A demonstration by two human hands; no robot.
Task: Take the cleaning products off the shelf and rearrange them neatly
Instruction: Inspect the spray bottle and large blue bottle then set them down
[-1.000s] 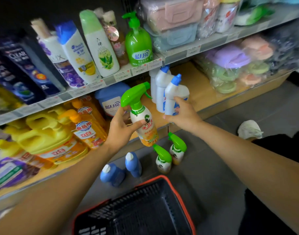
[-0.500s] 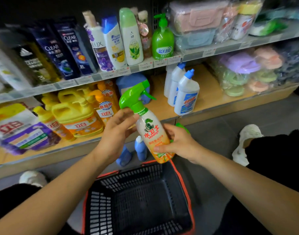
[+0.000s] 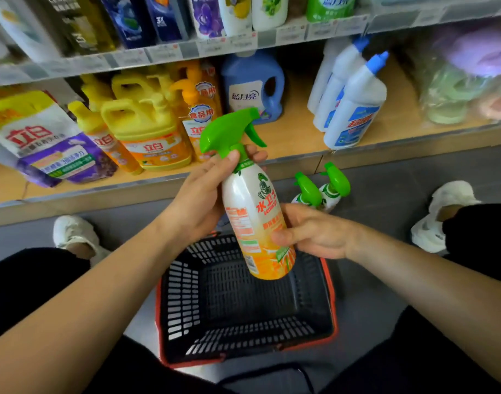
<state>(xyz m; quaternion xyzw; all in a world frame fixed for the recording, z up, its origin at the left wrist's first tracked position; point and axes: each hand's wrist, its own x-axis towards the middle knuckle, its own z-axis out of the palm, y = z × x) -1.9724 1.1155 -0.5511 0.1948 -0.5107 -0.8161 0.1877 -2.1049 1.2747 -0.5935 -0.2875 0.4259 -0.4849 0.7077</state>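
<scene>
Landmark = basket (image 3: 178, 297), on the floor between the person's knees, nothing visible inside.

Far left of the basket, up on the shelf (image 3: 297, 137): pouch (image 3: 44, 137) leaning over, then yellow jugs (image 3: 141, 129) packed tight. Not touched yet, by the look of it.

Left hand (image 3: 198, 200), above the basket's far-left corner: forearm comes in low from the left, wrist straight, palm facing right. Thumb lies up the neck just under the green trigger head and fingers wrap behind, one tip showing on the far side. Clamped on the neck. My read is that this grip steers the top.

Sprayer (image 3: 255, 217): off the shelf, in mid-air over the basket's far edge. It's tilted, head toward the shelf and base hanging over the basket's interior, label facing the camera. Likely being checked or lined up before it's set down. Can't tell whether the target is the basket or the floor.

Right hand (image 3: 314, 231), above the basket's far-right corner: forearm comes in from the right, thumb across the lower front of the body, fingers behind and hidden. Closed on the body, so it takes the weight. The two-hand hold keeps a top-heavy bottle stable.

Floor sprayers (image 3: 310, 189), just beyond the basket's far-right corner: two upright, side by side, probably staged there for re-shelving.

White bottles (image 3: 354, 109), on the shelf beyond the basket and to its right: in a row, one behind another.
</scene>
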